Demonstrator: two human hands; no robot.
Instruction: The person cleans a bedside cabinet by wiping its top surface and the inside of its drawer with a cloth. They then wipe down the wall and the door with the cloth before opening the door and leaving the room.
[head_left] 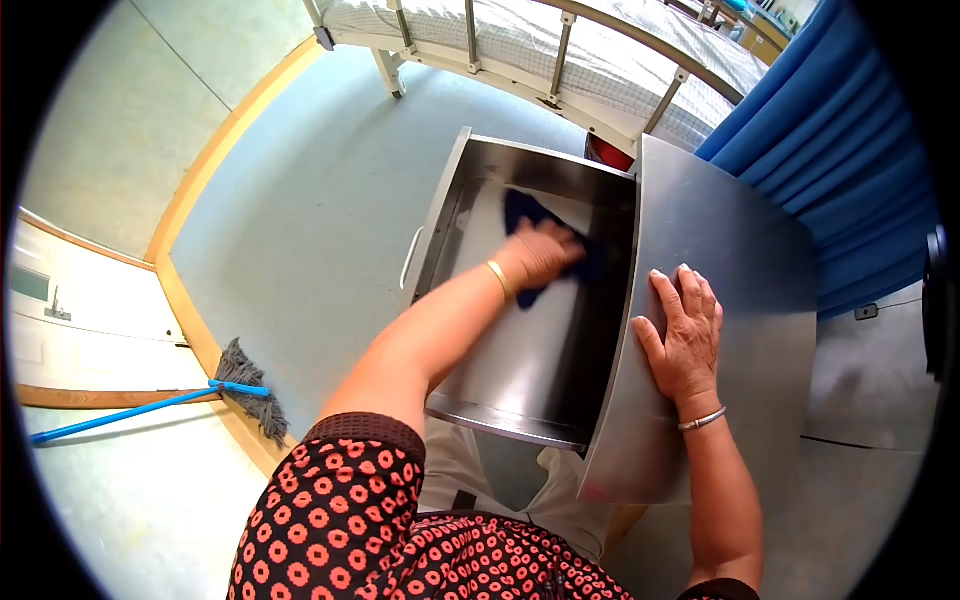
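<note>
Now, left hand [543, 254]: on cloth [522, 206]; opening, grip unclear
Right hand [686, 350]: spread, empty, on cabinet [745, 240]
Drawer [510, 368]: wiping, seemingly; needs evenness

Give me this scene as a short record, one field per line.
Left hand: inside the drawer, on a dark blue cloth
Right hand: palm down on the metal cabinet
Drawer: pulled open
Bed: beyond the drawer, with side rails
Curtain: blue, beside the bed
Mop: gray head, blue handle
</note>
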